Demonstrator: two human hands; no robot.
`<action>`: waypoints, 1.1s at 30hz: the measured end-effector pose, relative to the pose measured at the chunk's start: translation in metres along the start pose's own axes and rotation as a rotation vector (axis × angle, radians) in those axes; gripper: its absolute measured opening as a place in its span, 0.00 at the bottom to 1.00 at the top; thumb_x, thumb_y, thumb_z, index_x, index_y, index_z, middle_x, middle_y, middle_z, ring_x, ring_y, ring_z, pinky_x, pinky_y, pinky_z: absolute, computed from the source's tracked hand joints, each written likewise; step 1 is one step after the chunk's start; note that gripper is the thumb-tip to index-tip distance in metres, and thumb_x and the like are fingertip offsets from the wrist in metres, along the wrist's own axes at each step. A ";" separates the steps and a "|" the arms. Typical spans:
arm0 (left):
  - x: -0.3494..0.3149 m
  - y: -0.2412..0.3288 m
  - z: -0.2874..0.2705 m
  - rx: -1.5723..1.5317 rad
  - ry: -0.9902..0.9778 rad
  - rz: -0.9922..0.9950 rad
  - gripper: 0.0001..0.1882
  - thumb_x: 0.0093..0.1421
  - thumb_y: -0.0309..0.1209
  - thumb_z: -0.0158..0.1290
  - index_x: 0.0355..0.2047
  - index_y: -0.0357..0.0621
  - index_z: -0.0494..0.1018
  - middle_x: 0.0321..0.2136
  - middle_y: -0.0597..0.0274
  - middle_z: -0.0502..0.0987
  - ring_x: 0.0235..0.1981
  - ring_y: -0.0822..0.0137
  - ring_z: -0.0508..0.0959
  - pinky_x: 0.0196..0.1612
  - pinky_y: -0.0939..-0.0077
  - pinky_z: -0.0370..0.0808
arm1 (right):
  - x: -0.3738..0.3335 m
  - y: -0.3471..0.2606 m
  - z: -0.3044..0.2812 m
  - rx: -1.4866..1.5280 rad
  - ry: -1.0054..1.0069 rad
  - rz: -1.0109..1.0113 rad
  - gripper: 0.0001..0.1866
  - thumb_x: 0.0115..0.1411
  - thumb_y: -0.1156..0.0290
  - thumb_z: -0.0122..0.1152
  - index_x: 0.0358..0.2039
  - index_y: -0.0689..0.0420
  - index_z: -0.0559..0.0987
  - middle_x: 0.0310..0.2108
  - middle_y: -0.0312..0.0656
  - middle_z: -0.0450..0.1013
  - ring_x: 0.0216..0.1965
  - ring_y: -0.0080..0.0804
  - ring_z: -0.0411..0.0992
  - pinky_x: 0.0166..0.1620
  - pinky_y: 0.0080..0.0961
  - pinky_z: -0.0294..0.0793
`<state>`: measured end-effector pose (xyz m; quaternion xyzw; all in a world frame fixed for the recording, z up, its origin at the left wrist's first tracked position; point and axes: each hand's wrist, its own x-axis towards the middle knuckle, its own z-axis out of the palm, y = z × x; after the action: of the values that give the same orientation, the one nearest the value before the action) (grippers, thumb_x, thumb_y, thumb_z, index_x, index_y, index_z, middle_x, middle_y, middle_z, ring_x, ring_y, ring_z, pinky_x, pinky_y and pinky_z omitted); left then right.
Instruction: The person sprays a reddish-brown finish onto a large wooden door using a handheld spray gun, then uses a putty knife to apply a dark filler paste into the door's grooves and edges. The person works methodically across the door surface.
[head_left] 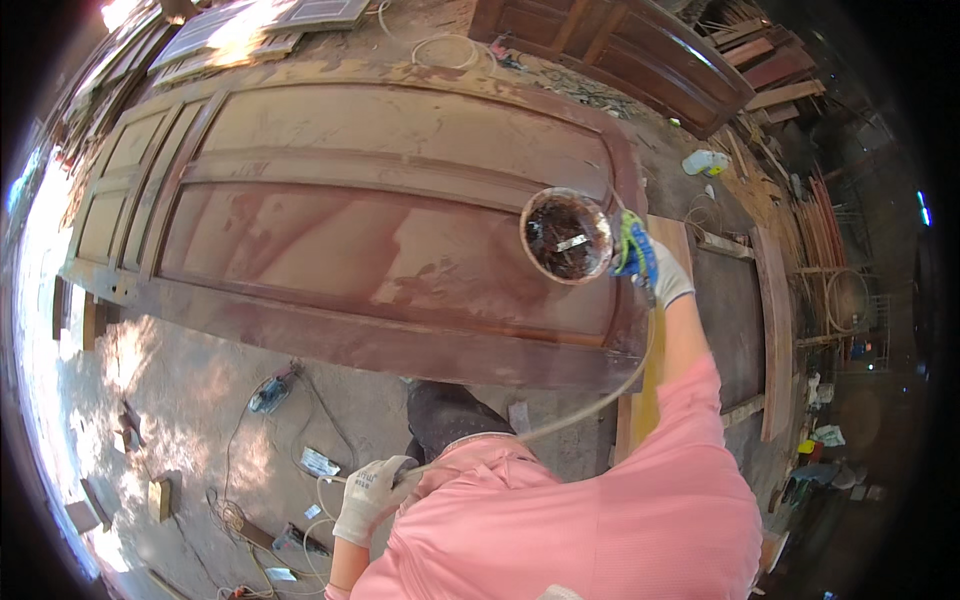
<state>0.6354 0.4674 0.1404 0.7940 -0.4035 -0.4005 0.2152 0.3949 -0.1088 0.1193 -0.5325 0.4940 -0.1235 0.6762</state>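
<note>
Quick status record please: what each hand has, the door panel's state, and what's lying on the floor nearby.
right hand: gloved, holds spray gun with open cup of dark stain over the door
left hand: gloved, grips the hose near the waist
door: lies flat, reddish-brown stain patchy, paler at left panels
floor: power tool, cables, wood blocks
behind: second door, stacked boards

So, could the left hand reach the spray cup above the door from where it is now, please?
Probably not without shifting: the left hand is low by the hip gripping the hose, while the spray cup sits at the outstretched right hand.
</note>
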 end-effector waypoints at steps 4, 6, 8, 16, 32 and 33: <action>0.001 0.001 0.018 0.101 0.109 0.121 0.17 0.63 0.43 0.58 0.42 0.41 0.80 0.34 0.49 0.83 0.38 0.45 0.81 0.42 0.54 0.77 | 0.044 -0.001 -0.105 -0.029 0.124 0.134 0.29 0.66 0.35 0.56 0.44 0.51 0.78 0.29 0.39 0.80 0.28 0.39 0.83 0.17 0.20 0.69; 0.012 0.013 0.025 0.038 0.021 0.131 0.16 0.64 0.42 0.57 0.42 0.41 0.80 0.34 0.49 0.83 0.38 0.45 0.81 0.42 0.54 0.77 | 0.080 0.012 -0.149 -0.069 0.117 0.078 0.30 0.65 0.33 0.55 0.42 0.50 0.77 0.28 0.40 0.79 0.24 0.38 0.80 0.18 0.25 0.69; 0.025 0.033 0.030 -0.019 -0.033 0.132 0.16 0.64 0.42 0.57 0.41 0.41 0.80 0.34 0.48 0.82 0.38 0.45 0.81 0.42 0.54 0.77 | 0.112 0.019 -0.178 -0.150 0.096 0.011 0.30 0.65 0.32 0.55 0.40 0.50 0.77 0.26 0.40 0.79 0.22 0.36 0.78 0.18 0.28 0.69; 0.084 0.140 0.048 0.009 0.016 0.117 0.14 0.66 0.41 0.56 0.39 0.44 0.80 0.34 0.52 0.83 0.38 0.48 0.82 0.41 0.55 0.77 | 0.184 -0.022 -0.158 -0.096 0.155 0.088 0.33 0.63 0.31 0.56 0.35 0.53 0.79 0.21 0.39 0.75 0.16 0.31 0.71 0.16 0.26 0.63; 0.117 0.188 0.063 0.088 0.133 0.021 0.12 0.65 0.41 0.57 0.37 0.45 0.79 0.31 0.54 0.82 0.35 0.49 0.81 0.39 0.55 0.77 | 0.189 -0.024 -0.161 -0.051 0.070 0.039 0.31 0.63 0.32 0.58 0.35 0.53 0.79 0.20 0.34 0.73 0.17 0.25 0.72 0.16 0.21 0.61; 0.117 0.188 0.063 0.099 0.125 0.007 0.12 0.65 0.41 0.57 0.37 0.45 0.79 0.31 0.54 0.82 0.35 0.49 0.81 0.39 0.55 0.76 | 0.198 -0.024 -0.158 -0.030 0.053 0.031 0.31 0.63 0.33 0.59 0.35 0.52 0.79 0.20 0.34 0.73 0.17 0.25 0.72 0.16 0.21 0.61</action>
<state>0.5381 0.2617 0.1745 0.8257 -0.4112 -0.3290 0.2020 0.3723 -0.3503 0.0417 -0.5312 0.5216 -0.1195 0.6569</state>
